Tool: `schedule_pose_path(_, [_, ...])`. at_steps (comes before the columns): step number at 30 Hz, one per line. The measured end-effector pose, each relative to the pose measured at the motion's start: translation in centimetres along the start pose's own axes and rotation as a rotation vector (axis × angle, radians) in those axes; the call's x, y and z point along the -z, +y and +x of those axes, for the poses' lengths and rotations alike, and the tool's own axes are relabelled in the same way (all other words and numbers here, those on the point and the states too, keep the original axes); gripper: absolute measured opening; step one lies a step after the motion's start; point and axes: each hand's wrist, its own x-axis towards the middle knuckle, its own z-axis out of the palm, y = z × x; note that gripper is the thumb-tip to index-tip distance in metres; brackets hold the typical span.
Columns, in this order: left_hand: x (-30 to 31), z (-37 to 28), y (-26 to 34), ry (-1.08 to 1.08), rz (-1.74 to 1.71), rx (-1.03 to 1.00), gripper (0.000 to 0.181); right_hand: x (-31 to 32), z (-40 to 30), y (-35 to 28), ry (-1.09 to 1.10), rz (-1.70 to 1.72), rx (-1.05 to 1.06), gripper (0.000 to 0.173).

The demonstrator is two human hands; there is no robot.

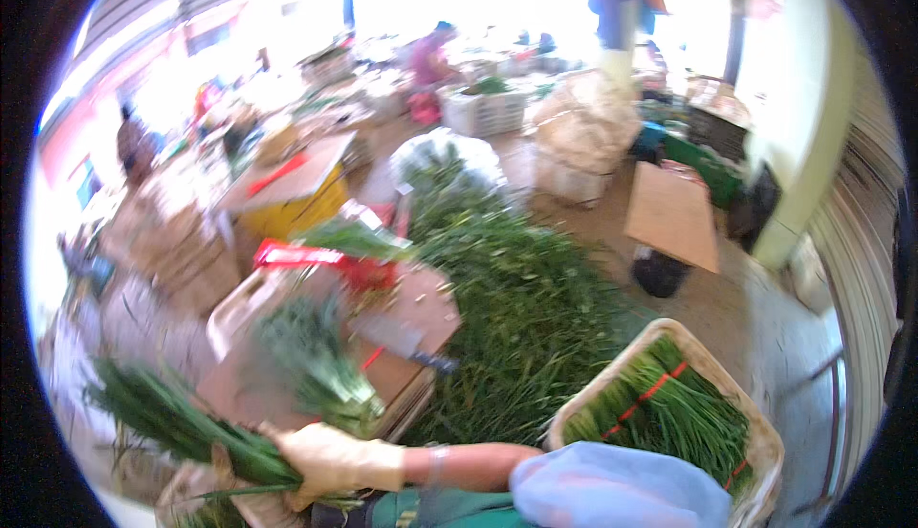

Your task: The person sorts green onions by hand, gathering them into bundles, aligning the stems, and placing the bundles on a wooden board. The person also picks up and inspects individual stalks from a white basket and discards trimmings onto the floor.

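A bunch of long, thin green leaf vegetables (186, 413), like chives or scallions, slants across the lower left. My right hand (330, 456), in a pale yellow glove, is closed around its stem end; a light blue sleeve covers that upper arm. My left hand (221, 462) appears partly visible, gloved, with a finger over the same stalks; the bunch hides much of it. Above the hands another bunch of greens (308, 349) lies on a brown board-topped table (244, 384), pale stems toward me. A cleaver (391, 333) with a blue handle rests beside it.
Loose greens (531, 291) form a large heap beyond the table. At right, a plastic crate (574, 413) holds chives tied with red bands. Red plastic (330, 259) lies on the table. A tilted board (674, 212) tops a black bucket (656, 273). Another person (430, 58) sits farther back.
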Motion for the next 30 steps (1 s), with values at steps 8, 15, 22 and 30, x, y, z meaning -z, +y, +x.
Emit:
schedule_pose_path(8, [3.7,14.2,-1.6,0.23,-0.234,0.21,0.054,-1.2,9.4,10.2,0.246,0.388,0.202,0.062])
schedule_pose_path(15, [4.6,14.1,0.8,0.246,-0.181,0.197,0.052,-11.9,19.5,19.9,0.122,0.112,0.123,0.063])
schedule_pose_path(22, [3.5,11.5,0.1,0.241,-0.134,0.27,0.051,-4.1,11.9,8.3,-0.029,0.135,-0.07,0.084])
schedule_pose_path(30, [-7.0,-4.2,-1.1,-0.38,0.028,0.264,0.071,0.5,0.1,6.0,-0.008,0.823,-0.307,0.049])
